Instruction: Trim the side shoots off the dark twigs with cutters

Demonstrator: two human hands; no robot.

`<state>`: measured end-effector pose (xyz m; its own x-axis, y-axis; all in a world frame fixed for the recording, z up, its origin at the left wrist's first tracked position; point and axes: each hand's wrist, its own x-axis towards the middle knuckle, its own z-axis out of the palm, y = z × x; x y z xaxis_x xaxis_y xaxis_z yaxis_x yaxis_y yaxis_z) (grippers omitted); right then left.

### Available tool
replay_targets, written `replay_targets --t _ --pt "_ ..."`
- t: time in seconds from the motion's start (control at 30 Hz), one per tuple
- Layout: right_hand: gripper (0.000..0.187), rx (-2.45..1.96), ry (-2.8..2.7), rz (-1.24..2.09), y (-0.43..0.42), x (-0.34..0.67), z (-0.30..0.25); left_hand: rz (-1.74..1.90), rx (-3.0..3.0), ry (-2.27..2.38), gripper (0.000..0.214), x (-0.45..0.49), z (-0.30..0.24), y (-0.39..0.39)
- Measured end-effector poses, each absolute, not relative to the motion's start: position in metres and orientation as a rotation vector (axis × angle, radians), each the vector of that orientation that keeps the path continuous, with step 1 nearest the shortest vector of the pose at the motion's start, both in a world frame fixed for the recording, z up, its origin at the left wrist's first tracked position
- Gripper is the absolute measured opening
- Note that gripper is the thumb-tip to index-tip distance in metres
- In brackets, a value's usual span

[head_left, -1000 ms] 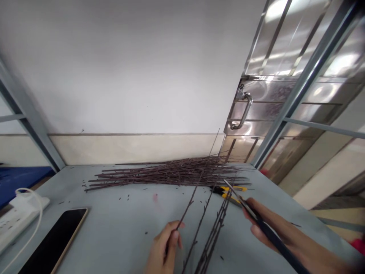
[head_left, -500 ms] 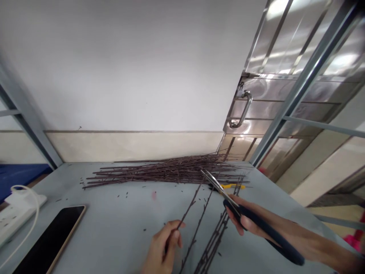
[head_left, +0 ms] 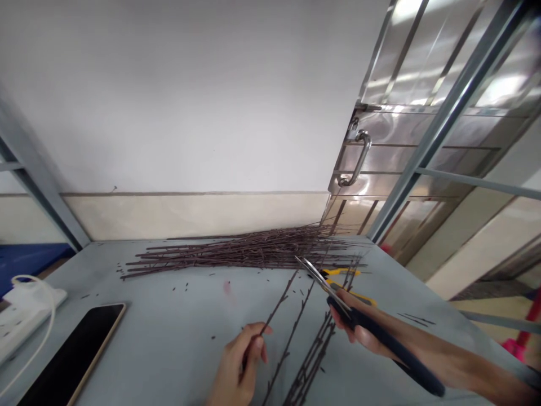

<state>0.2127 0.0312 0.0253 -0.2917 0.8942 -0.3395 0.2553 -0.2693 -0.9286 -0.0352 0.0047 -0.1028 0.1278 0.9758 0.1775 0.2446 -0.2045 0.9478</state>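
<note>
Logged from my remote feed, one item at a time.

Item 1: left hand (head_left: 236,361), fingers closed in a pinch around a thin dark twig (head_left: 276,307), near the lower edge of my view. The twig rises from the pinch toward the far side of the counter (head_left: 169,327).

Item 2: right hand (head_left: 363,332), closed around the dark blue handles of a pair of steel-bladed scissors (head_left: 355,318). The blades look narrowly parted and point up and to the left. Their tips sit just beside the upper part of the held twig; I cannot tell whether they touch it.

Item 3: a long pile of dark twigs (head_left: 240,254), lying along the back of the counter against the wall (head_left: 177,113).

Item 4: a few loose twigs (head_left: 308,361), lying on the counter between the hands and running toward the pile.

Item 5: a yellow-handled tool (head_left: 342,276), partly hidden behind the scissors; I cannot tell its kind.

Item 6: small dark clippings (head_left: 181,287), scattered on the counter.

Item 7: a black smartphone (head_left: 71,355) and a white power strip (head_left: 29,316) with a pale cable, both at the left end of the counter.

Item 8: a stainless steel door handle (head_left: 358,158), to the right of the wall.
</note>
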Motion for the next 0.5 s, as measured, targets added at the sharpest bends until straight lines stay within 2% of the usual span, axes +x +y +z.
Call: replay_targets --t 0.13,0.27,0.37,0.5 --pt "0.057 -1.465 -1.240 1.654 0.028 0.207 0.032 1.137 1.579 1.218 0.043 -0.034 -0.103 0.005" --pt "0.057 -1.491 -1.246 1.664 0.028 0.206 0.036 1.135 1.607 1.206 0.042 -0.035 -0.102 0.005" --pt "0.056 -1.489 -1.437 1.596 0.030 0.207 0.034 1.106 1.654 1.189 0.040 -0.036 -0.102 0.006" --pt "0.049 -1.430 -1.980 1.380 0.037 0.209 0.031 1.055 1.697 1.207 0.039 -0.038 -0.104 0.007"
